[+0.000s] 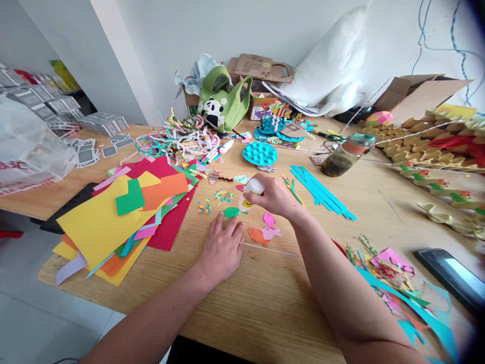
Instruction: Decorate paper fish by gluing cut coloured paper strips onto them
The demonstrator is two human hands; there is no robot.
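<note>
A green paper fish (231,212) lies on the wooden table. Fingertips of my left hand (223,246) rest at its near edge, fingers spread on the tabletop. My right hand (273,194) is wrapped round a white glue bottle (250,194), tipped with its nozzle down over the fish's right end. To the right of my left hand lie an orange fish (258,236) and two pink fish, one of them upright-looking (269,220). Small coloured paper dots (223,195) are scattered just behind the green fish. Whether glue is flowing out cannot be seen.
Stacked coloured paper (109,222) covers the left side. Behind are pipe cleaners (178,139), a blue plate (259,153) and a green panda bag (226,103). Blue strips (320,192), a glass jar (346,155), paper scraps (394,273) and a phone (452,278) lie to the right.
</note>
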